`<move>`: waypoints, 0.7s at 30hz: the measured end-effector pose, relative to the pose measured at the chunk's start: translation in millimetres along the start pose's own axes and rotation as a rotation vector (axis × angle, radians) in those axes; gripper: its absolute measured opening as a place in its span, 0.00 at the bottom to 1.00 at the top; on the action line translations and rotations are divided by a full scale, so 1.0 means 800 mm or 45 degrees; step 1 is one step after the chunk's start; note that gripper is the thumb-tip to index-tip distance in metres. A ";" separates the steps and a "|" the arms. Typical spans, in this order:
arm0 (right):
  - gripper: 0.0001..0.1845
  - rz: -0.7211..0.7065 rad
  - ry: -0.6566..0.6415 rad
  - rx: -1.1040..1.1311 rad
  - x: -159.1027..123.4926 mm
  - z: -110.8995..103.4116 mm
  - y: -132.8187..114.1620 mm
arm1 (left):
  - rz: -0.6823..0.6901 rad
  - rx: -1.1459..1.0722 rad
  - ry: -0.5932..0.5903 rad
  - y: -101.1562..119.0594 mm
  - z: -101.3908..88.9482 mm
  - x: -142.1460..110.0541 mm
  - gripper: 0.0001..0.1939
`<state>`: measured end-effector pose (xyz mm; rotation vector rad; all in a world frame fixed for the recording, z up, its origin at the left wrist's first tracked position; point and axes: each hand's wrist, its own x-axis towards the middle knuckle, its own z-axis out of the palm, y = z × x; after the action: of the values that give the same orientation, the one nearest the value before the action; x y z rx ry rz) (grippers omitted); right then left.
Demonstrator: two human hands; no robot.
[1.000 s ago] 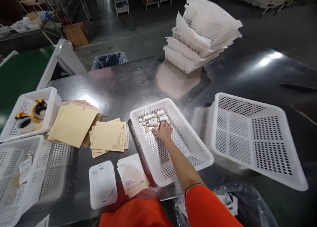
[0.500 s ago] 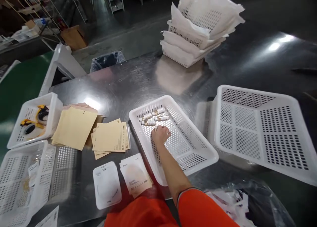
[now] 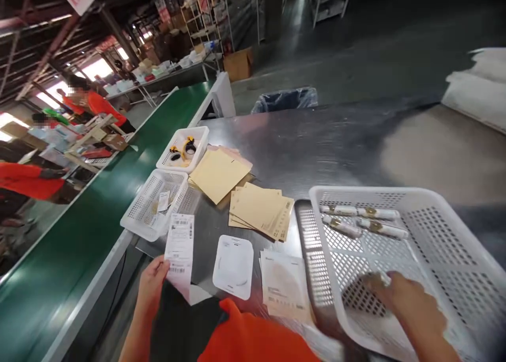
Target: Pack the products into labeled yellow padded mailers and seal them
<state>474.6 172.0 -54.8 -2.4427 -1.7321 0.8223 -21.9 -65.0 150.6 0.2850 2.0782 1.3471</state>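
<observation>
Pinching the left edge of a printed slip in the left hand, with most of the slip stretching far and right of the fingertips. Curled low, with blurred fingers, inside the large white basket in the right hand; cannot tell grasp from touch on the small pale bit at the fingertips. Apparently at a step of handling the slip while working in the basket; judged to call for a steady left pinch and sure right fingertips. Far of the right fingers, apart from the four white tubes in the same basket. Left of that basket, set among white packets, a rounded white piece and cream cards.
</observation>
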 end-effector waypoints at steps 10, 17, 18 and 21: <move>0.36 -0.911 -0.740 0.958 -0.205 -0.046 -0.313 | 0.301 0.301 -0.898 0.021 0.022 -0.035 0.24; 0.27 -0.797 -1.039 0.920 -0.249 -0.021 -0.348 | 0.166 0.295 -0.940 -0.004 0.024 -0.044 0.23; 0.27 -0.765 -0.994 0.922 -0.249 -0.019 -0.346 | 0.125 0.305 -0.920 -0.011 0.025 -0.044 0.23; 0.28 -0.727 -0.915 0.904 -0.252 -0.017 -0.344 | 0.049 0.290 -0.915 -0.029 0.029 -0.049 0.27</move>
<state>194.1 101.0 125.9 -1.1749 -1.7017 1.9145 25.9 -78.0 139.1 0.7821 1.6024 0.8427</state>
